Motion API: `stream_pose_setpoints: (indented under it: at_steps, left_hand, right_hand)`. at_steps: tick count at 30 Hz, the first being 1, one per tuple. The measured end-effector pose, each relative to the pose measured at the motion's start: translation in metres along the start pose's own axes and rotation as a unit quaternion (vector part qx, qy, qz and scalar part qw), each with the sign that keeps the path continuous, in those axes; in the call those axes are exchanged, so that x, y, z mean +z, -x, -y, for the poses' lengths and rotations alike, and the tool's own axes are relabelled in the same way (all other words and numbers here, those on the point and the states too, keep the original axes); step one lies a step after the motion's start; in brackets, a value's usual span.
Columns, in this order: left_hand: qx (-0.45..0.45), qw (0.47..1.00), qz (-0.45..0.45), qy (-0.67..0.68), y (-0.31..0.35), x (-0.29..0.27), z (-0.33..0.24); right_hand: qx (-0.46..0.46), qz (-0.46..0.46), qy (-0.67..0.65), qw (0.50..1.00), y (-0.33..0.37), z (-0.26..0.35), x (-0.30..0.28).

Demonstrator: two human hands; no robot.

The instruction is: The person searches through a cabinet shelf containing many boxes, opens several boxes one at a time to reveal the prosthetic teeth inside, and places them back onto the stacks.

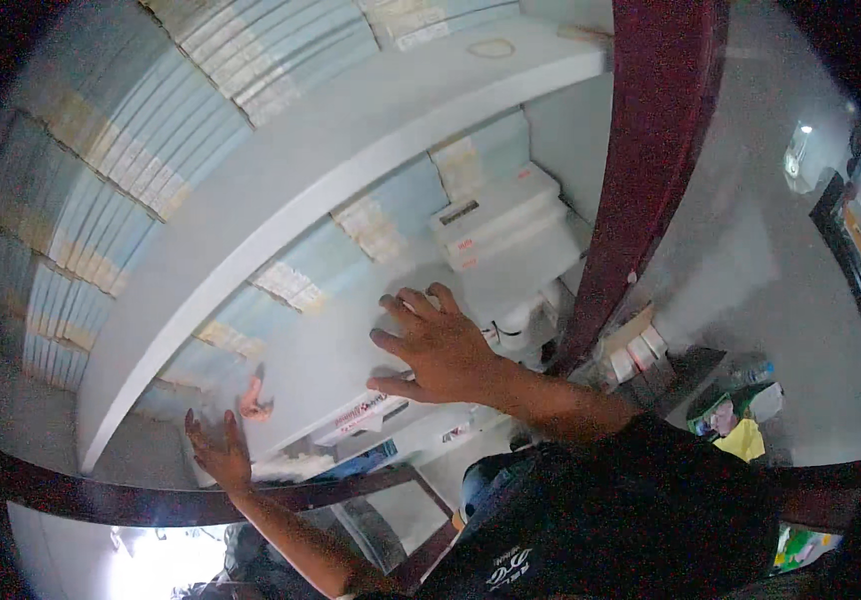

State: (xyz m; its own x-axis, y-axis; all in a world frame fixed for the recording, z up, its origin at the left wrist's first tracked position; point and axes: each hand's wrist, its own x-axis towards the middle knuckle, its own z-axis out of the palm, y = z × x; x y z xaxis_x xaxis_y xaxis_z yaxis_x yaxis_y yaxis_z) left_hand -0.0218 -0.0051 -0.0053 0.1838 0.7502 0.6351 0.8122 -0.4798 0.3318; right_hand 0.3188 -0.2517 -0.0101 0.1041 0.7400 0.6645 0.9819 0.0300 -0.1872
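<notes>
My right hand hovers over or rests on the pale lower shelf; contact cannot be made out. Its fingers are spread and hold nothing. Further left, near that shelf's end, my left hand is raised with fingers apart and nothing in them. Just beside its fingertips sits a small orange-pink object, its kind unclear. Along the back of the lower shelf stand light-blue bundles with pale labelled ends. White boxes are stacked beyond my right hand.
A white upper shelf curves across, carrying rows of light-blue bundles and a rubber band. A dark red door frame borders the right. White cartons lie below the lower shelf. More boxes stand on the floor.
</notes>
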Motion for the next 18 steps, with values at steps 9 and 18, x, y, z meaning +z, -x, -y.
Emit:
stream_pose_setpoints:
  at_steps: [9, 18]
  left_hand:
    - [-0.033, 0.982, 0.129, -0.133, -0.006, 0.0, 0.004]
    - [-0.003, 0.985, 0.124, -0.122, -0.006, 0.002, 0.014]
  right_hand:
    - [0.019, -0.008, -0.039, 0.999, -0.002, -0.003, 0.003]
    - [0.017, -0.008, -0.049, 0.999, -0.003, -0.001, -0.001]
